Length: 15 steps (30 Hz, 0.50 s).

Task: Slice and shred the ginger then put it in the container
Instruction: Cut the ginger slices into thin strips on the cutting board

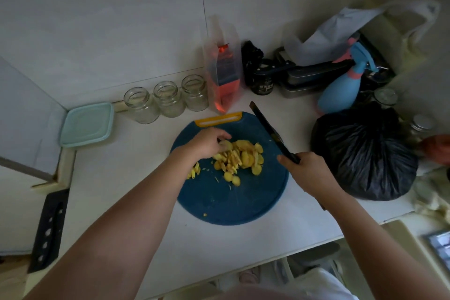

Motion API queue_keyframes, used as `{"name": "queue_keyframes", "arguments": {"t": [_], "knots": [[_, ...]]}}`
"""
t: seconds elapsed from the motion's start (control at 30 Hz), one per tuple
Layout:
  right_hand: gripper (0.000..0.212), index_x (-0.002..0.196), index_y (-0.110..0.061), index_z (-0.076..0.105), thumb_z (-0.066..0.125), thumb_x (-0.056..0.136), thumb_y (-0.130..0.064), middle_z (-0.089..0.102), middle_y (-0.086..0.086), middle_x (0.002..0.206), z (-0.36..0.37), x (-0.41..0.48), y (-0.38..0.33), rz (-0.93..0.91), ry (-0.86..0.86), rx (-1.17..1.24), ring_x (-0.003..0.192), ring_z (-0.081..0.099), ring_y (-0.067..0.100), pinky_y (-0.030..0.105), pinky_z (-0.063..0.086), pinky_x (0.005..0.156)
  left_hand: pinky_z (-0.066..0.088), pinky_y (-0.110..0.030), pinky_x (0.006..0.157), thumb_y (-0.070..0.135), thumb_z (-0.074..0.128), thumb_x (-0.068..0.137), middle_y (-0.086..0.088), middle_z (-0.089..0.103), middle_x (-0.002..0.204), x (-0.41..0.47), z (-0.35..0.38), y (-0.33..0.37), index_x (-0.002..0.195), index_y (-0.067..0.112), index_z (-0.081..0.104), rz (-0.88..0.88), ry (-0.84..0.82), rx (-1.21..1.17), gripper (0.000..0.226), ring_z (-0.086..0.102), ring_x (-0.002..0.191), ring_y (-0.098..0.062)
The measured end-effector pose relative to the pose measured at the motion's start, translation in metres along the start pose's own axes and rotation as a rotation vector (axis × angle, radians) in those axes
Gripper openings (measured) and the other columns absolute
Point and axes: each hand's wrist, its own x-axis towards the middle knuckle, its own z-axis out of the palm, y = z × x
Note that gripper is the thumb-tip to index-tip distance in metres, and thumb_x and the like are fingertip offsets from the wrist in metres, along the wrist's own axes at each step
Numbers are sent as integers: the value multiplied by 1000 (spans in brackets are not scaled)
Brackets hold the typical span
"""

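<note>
Now, from the head view, the work is midway through shredding. The ginger (pixel 241 156) lies in a loose heap in the middle of the blue board (pixel 231 200). Many round slices are still whole, some in the heap are already cut into strips, and a few more strips sit by the left wrist. The left hand (pixel 209 143) has its fingers curled down onto the slices at the heap's far left end, holding them together. The right hand (pixel 306 173) grips the handle of the knife (pixel 270 129). Its blade is lifted and angled away over the board's right side, apart from the ginger.

I judge the next move to be bringing the blade down beside the left fingertips and cutting thin strips, knuckles tucked back. The container (pixel 87 124) waits well to the left with its lid on, so it needs opening before any ginger goes in.
</note>
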Motion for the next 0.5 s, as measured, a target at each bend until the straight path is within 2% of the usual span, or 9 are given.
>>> {"name": "queue_keyframes", "arguments": {"t": [0.17, 0.3, 0.4, 0.5], "knots": [[53, 54, -11, 41, 62, 92, -41, 38, 4, 50, 3, -1, 6, 9, -7, 23, 47, 39, 18, 28, 33, 51, 38, -20, 76, 18, 73, 83, -1, 60, 105, 12, -3, -12, 111, 14, 65, -55, -18, 39, 29, 55, 95, -13], [50, 58, -8, 45, 63, 91, -42, 41, 9, 54, 4, 4, 8, 35, -15, 94, 50, 41, 21, 31, 35, 53, 40, -20, 72, 17, 73, 83, -5, 63, 96, 18, -12, -16, 109, 7, 66, -68, 98, -154, 29, 56, 84, -12], [49, 58, -9, 44, 64, 90, -40, 41, 10, 55, 3, 8, 10, 45, -21, 142, 50, 40, 22, 33, 36, 54, 44, -11, 58, 13, 71, 85, -4, 65, 85, 22, -16, -1, 112, 4, 63, -34, 87, -311, 30, 57, 68, -8], [48, 59, -9, 46, 64, 90, -40, 42, 10, 56, 2, 10, 11, 55, -27, 164, 50, 40, 21, 34, 37, 54, 45, -12, 62, 17, 71, 85, 1, 64, 89, 28, -12, 19, 114, 12, 65, 39, -46, -230, 30, 61, 80, -11]]}}
